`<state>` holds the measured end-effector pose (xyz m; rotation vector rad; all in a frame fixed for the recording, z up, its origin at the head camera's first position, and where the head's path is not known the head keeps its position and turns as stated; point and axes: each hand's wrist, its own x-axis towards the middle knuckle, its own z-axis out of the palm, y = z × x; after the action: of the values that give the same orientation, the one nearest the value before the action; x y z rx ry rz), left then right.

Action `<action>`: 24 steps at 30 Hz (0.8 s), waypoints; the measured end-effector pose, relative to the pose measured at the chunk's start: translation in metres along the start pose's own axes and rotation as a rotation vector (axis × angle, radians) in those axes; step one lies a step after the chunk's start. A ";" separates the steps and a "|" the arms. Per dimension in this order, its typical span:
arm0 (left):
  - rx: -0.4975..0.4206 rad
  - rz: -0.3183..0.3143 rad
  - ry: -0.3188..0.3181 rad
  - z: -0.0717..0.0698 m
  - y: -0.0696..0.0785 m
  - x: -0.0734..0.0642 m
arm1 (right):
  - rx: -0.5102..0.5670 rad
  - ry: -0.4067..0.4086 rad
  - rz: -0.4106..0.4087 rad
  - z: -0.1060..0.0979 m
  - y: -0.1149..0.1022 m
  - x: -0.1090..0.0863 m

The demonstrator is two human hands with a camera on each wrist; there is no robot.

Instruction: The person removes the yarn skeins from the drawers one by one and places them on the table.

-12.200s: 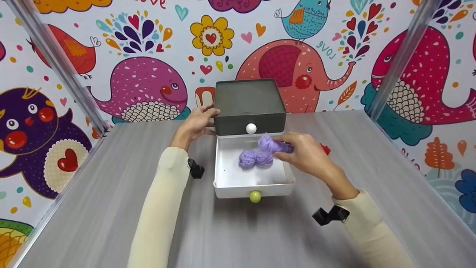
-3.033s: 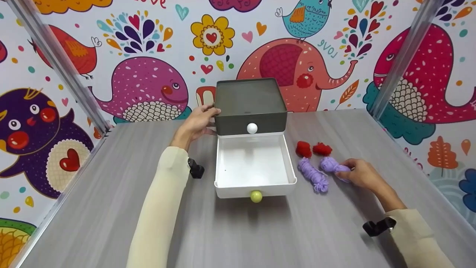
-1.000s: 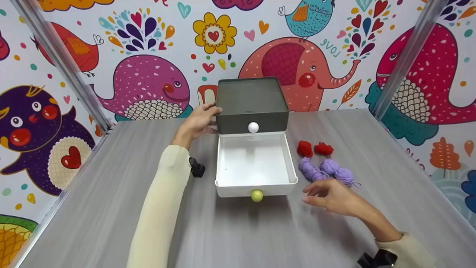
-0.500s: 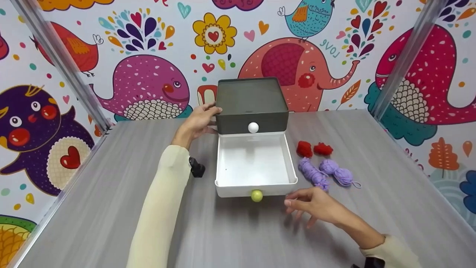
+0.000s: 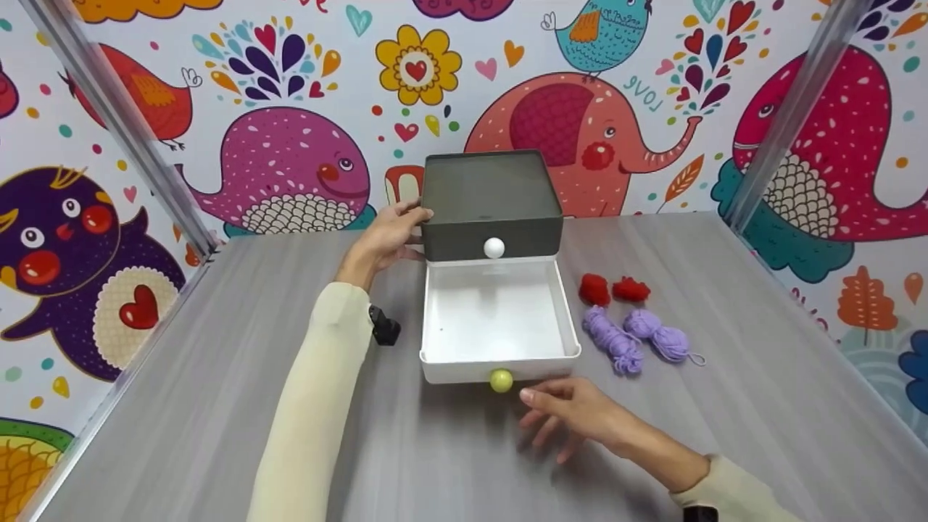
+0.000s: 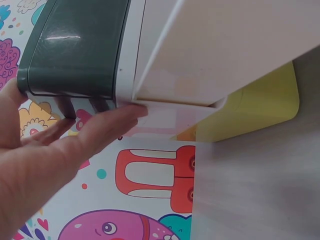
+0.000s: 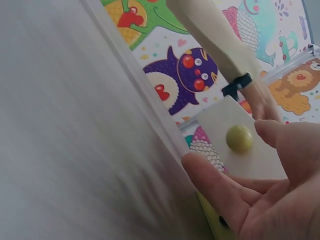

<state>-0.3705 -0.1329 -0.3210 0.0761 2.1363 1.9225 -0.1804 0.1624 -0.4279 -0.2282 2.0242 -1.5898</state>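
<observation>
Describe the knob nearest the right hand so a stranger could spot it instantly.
Start at the dark-topped box; below, a white drawer stands pulled open. Its front bears a yellow-green knob, unlike the white knob above.

open white drawer (image 5: 500, 322) with yellow-green knob (image 5: 501, 380)

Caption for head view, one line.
Left hand on box, right hand by yellow knob of open drawer, purple yarn beside it.
</observation>
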 end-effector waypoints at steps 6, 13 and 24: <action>-0.012 0.006 -0.006 0.000 0.000 0.001 | 0.114 -0.020 -0.002 0.015 -0.001 0.006; -0.011 0.001 -0.001 0.001 0.000 0.001 | 0.162 -0.007 -0.005 0.025 -0.003 0.012; -0.015 -0.003 0.005 0.001 0.000 -0.001 | 0.197 0.032 0.025 0.033 -0.005 0.019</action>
<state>-0.3698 -0.1321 -0.3207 0.0653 2.1242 1.9392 -0.1804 0.1240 -0.4344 -0.1040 1.8701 -1.7729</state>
